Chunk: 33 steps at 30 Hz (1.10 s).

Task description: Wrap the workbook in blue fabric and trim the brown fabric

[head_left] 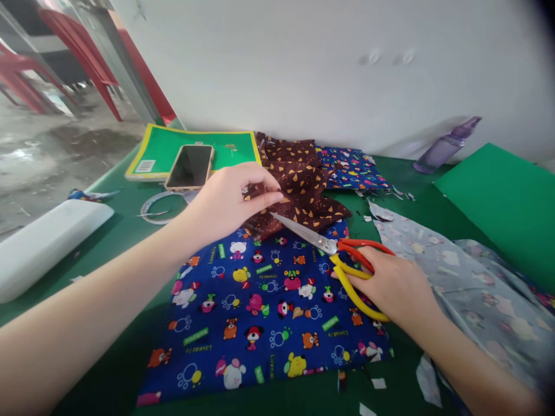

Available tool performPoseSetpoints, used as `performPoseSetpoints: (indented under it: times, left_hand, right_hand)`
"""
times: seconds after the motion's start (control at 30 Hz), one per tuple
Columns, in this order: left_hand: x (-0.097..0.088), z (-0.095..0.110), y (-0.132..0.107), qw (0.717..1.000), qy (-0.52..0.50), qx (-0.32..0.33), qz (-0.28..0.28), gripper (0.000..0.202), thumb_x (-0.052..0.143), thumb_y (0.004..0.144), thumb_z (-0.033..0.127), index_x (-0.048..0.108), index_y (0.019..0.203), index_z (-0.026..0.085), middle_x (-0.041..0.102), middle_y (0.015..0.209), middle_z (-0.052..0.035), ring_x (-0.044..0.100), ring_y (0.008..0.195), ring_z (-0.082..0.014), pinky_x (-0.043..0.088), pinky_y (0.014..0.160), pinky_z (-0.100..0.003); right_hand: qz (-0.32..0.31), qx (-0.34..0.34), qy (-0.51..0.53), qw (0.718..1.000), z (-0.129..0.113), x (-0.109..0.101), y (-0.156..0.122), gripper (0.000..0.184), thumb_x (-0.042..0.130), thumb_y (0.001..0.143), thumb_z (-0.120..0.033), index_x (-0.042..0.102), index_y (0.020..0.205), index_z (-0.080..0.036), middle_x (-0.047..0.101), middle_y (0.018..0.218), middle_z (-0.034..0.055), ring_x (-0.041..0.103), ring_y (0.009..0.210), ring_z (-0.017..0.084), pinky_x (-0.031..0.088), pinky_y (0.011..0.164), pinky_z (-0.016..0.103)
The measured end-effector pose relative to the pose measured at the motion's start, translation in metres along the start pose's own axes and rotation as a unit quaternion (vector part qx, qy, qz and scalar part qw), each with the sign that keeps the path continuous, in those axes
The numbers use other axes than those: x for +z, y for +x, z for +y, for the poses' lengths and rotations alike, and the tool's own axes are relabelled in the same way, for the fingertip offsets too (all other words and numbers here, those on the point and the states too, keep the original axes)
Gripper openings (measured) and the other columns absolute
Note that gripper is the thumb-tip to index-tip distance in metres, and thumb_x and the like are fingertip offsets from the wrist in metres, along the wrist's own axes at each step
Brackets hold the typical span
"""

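My left hand is closed in a pinch over the dark brown cloth with yellow leaf shapes. What lies between its thumb and forefinger is too small to make out. My right hand grips the scissors, which have one red and one yellow handle. Their blades look closed or nearly so, with the tip just below my left thumb, by the brown cloth. Beneath both hands a blue cloth printed with cartoon animals lies spread flat, its far edge under the brown one.
A phone rests on a green book, near a tape roll and a white case. At the back are folded blue cloth and a purple spray bottle. Pale-backed cloth and a green board lie right.
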<state>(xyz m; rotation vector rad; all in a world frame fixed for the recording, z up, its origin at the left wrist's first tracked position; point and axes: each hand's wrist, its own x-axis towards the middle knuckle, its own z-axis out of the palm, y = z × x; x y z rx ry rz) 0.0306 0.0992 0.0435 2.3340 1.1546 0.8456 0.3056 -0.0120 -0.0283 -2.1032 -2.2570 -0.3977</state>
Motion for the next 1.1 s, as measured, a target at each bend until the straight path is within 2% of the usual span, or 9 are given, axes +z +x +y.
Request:
performPoseSetpoints:
  times: [0.1,0.23,0.33,0.4,0.6,0.73,0.83,0.97,1.1]
  left_hand:
    - [0.002,0.004,-0.002,0.997,-0.059,-0.046,-0.030,0.026,0.052,0.086,0.043,0.063,0.092,0.020,0.070,0.092,-0.0032,0.063,0.081,-0.0167,0.049,0.075,-0.032]
    - [0.015,0.005,-0.006,0.975,-0.124,-0.064,-0.171,0.028,0.045,0.089,0.043,0.058,0.095,0.020,0.071,0.092,-0.0037,0.065,0.078,-0.0152,0.050,0.067,-0.029]
    - [0.028,0.002,-0.009,0.961,-0.109,-0.044,-0.251,0.023,0.045,0.089,0.039,0.058,0.092,0.020,0.071,0.095,-0.0025,0.065,0.080,-0.0142,0.049,0.069,-0.027]
    - [0.037,0.000,-0.011,0.961,-0.065,-0.030,-0.266,0.021,0.046,0.089,0.036,0.059,0.091,0.020,0.070,0.095,-0.0026,0.064,0.081,-0.0150,0.048,0.070,-0.027]
    - [0.049,-0.015,-0.009,0.980,0.018,-0.024,-0.198,0.021,0.041,0.091,0.034,0.057,0.092,0.020,0.066,0.094,-0.0036,0.062,0.082,-0.0183,0.045,0.074,-0.031]
    - [0.050,-0.035,-0.001,0.990,0.052,-0.034,-0.126,0.022,0.042,0.089,0.034,0.057,0.090,0.018,0.064,0.101,-0.0065,0.060,0.092,-0.0205,0.044,0.081,-0.032]
    - [0.045,-0.042,0.002,0.988,0.087,-0.058,-0.112,0.025,0.041,0.089,0.038,0.057,0.090,0.019,0.066,0.099,-0.0053,0.061,0.089,-0.0200,0.044,0.077,-0.032]
    - [0.035,-0.036,-0.002,0.981,0.131,-0.053,-0.133,0.032,0.036,0.091,0.045,0.057,0.097,0.022,0.068,0.097,-0.0019,0.063,0.084,-0.0200,0.044,0.073,-0.031]
    - [0.029,-0.023,-0.008,0.979,0.164,-0.057,-0.107,0.034,0.036,0.090,0.048,0.058,0.098,0.023,0.070,0.092,-0.0058,0.062,0.086,-0.0297,0.040,0.074,-0.041]
  right_hand:
    - [0.002,0.029,0.023,0.999,0.003,0.001,0.003,0.038,0.052,0.080,-0.055,0.062,0.093,-0.021,0.068,0.069,0.0047,0.064,0.059,0.025,0.038,0.050,0.032]
    - [0.004,0.062,0.069,0.996,0.010,0.004,0.008,0.036,0.051,0.082,-0.048,0.061,0.103,-0.020,0.070,0.076,0.0058,0.065,0.062,0.026,0.042,0.053,0.033]
    - [0.013,0.090,0.110,0.990,0.014,0.005,0.010,0.030,0.054,0.081,-0.044,0.062,0.098,-0.020,0.070,0.073,0.0050,0.065,0.060,0.025,0.043,0.050,0.031]
    - [0.021,0.103,0.151,0.983,0.015,0.004,0.010,0.031,0.055,0.081,-0.044,0.063,0.100,-0.021,0.069,0.072,0.0036,0.065,0.058,0.023,0.043,0.048,0.029]
    - [0.053,0.099,0.185,0.976,0.015,0.001,0.007,0.033,0.058,0.080,-0.043,0.062,0.104,-0.021,0.069,0.074,0.0041,0.066,0.060,0.023,0.044,0.050,0.028]
    - [0.032,0.113,0.196,0.974,0.015,0.000,0.007,0.036,0.058,0.080,-0.050,0.062,0.100,-0.021,0.067,0.068,0.0035,0.064,0.058,0.023,0.043,0.048,0.029]
    - [0.020,0.126,0.215,0.968,0.014,-0.002,0.008,0.039,0.057,0.080,-0.053,0.060,0.102,-0.021,0.067,0.070,0.0043,0.064,0.058,0.023,0.044,0.049,0.029]
    - [0.001,0.139,0.218,0.966,0.012,-0.007,0.008,0.035,0.054,0.083,-0.049,0.057,0.104,-0.022,0.068,0.077,0.0078,0.065,0.064,0.024,0.045,0.051,0.029]
    - [0.006,0.163,0.218,0.962,0.012,-0.007,0.008,0.034,0.054,0.083,-0.045,0.057,0.108,-0.022,0.069,0.088,0.0093,0.067,0.075,0.026,0.048,0.060,0.030]
